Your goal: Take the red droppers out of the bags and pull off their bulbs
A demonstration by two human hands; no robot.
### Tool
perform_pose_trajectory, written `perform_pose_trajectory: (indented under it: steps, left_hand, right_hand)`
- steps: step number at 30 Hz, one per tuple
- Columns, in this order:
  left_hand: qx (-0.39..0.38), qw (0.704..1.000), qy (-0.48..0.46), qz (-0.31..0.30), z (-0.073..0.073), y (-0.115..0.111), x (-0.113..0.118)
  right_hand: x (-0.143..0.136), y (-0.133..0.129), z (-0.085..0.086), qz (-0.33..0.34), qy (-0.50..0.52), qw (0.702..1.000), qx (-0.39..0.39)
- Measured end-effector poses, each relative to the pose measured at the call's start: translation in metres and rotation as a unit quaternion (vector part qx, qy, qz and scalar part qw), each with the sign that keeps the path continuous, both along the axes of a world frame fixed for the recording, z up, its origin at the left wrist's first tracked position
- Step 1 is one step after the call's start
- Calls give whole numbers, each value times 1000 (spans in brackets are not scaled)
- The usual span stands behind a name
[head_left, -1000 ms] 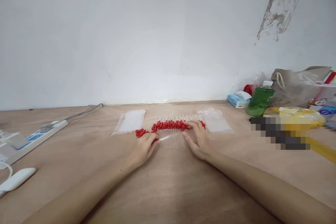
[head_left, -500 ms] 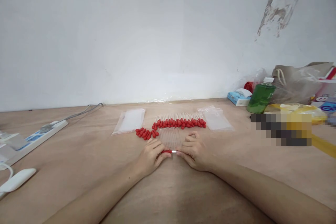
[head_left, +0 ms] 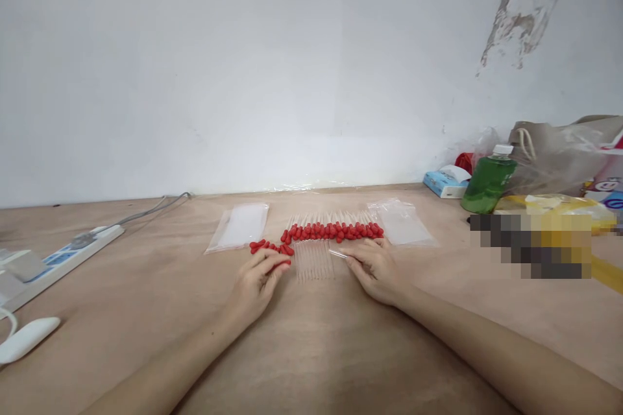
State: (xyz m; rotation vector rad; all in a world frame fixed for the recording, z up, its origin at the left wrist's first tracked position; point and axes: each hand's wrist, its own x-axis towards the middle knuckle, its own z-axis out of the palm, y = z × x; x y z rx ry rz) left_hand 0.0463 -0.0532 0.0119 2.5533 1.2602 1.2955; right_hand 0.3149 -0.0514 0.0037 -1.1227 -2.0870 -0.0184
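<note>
My left hand (head_left: 256, 279) pinches a red rubber dropper bulb (head_left: 285, 262), just in front of several loose red bulbs (head_left: 263, 246) on the table. Between the thumb and fingers of my right hand (head_left: 378, 270) is a clear glass dropper tube (head_left: 337, 253); bulb and tube are apart. Bare glass tubes (head_left: 314, 264) lie side by side between my hands. Behind them stretches a row of droppers (head_left: 335, 231), red bulbs toward me and pale thin ends toward the wall.
Clear plastic bags lie left (head_left: 246, 224) and right (head_left: 402, 224) of the row. A power strip (head_left: 63, 262) and a white plug-like piece (head_left: 30, 339) are at left. At right stand a tissue pack (head_left: 445, 183), a green bottle (head_left: 489, 178) and plastic bags (head_left: 559, 149).
The bulb and tube, close together between my fingertips earlier, have come apart. My left hand moved left toward the loose bulbs; my right moved right and slightly back with the tube.
</note>
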Motion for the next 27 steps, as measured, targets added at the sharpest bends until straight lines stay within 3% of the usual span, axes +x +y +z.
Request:
perform_pose_trajectory:
  steps: [4, 7, 12, 16, 19, 24, 27]
  left_hand:
    - [-16, 990, -41, 132, 7, 26, -21]
    - [-47, 981, -45, 185, 9, 39, -40]
    - [-12, 979, 15, 204, 7, 50, -49]
    - [-1, 974, 89, 208, 3, 56, -46]
    - [5, 970, 92, 225, 3, 55, -45]
    - [8, 964, 89, 252, 19, 47, -31]
    - [-92, 946, 175, 258, 35, 57, -13]
  right_hand:
    - [-10, 6, -5, -56, 10, 998, -8]
    - [-14, 8, -4, -94, -14, 995, 1]
    - [-20, 12, -2, -105, -83, 990, 39]
    - [-22, 15, -8, -83, -87, 991, 64]
    - [-22, 14, -8, -61, -77, 994, 49]
    - [-24, 7, -1, -38, -73, 996, 23]
    - [-23, 6, 1, -27, -67, 997, 6]
